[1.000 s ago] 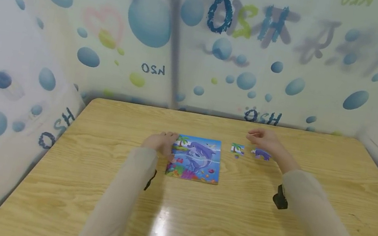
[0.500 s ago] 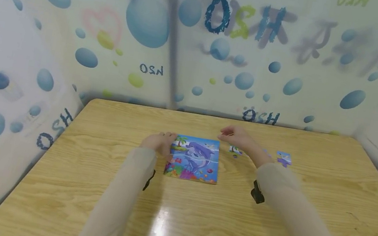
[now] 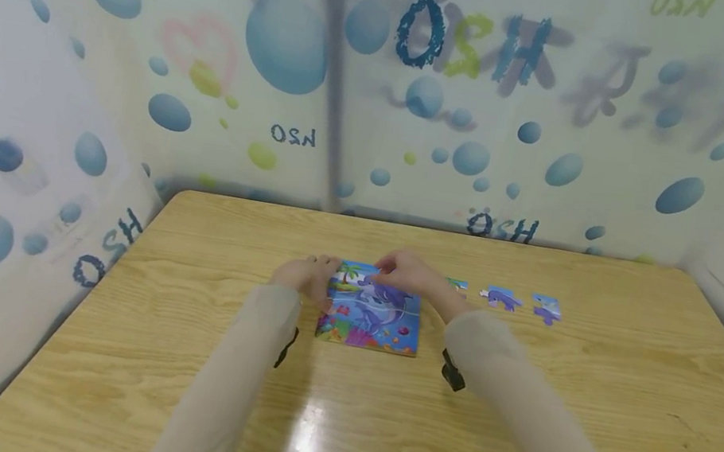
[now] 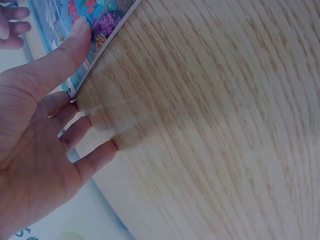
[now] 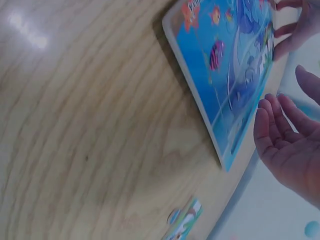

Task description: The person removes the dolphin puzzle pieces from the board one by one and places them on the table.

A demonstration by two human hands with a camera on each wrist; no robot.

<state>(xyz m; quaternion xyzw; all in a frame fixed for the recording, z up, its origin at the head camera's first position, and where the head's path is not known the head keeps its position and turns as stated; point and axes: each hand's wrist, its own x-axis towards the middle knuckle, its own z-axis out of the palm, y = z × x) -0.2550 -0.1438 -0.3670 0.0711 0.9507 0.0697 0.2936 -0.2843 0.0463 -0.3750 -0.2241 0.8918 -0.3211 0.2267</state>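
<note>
A square dolphin jigsaw puzzle (image 3: 369, 328) lies flat on the wooden table, with palm tree, sea and coral in its picture. At its left side rests my left hand (image 3: 304, 274). In the left wrist view, the thumb (image 4: 75, 46) lies straight on the picture while the other fingers spread past the edge onto the table. My right hand (image 3: 413, 274) is over the puzzle's far part, covering some of the dolphin. The right wrist view shows its thumb apart from the loosely bent fingers (image 5: 272, 122), nothing between them.
To the right of the puzzle lie loose puzzle pieces: a palm tree piece (image 3: 461, 284) partly behind the right forearm, a purple dolphin piece (image 3: 503, 298) and another blue-purple piece (image 3: 547, 309). A patterned curtain (image 3: 421, 139) stands behind the table (image 3: 382, 440).
My right hand has moved left from above the loose pieces to over the puzzle, uncovering the two pieces farther right. The left hand stays at the puzzle's left side.
</note>
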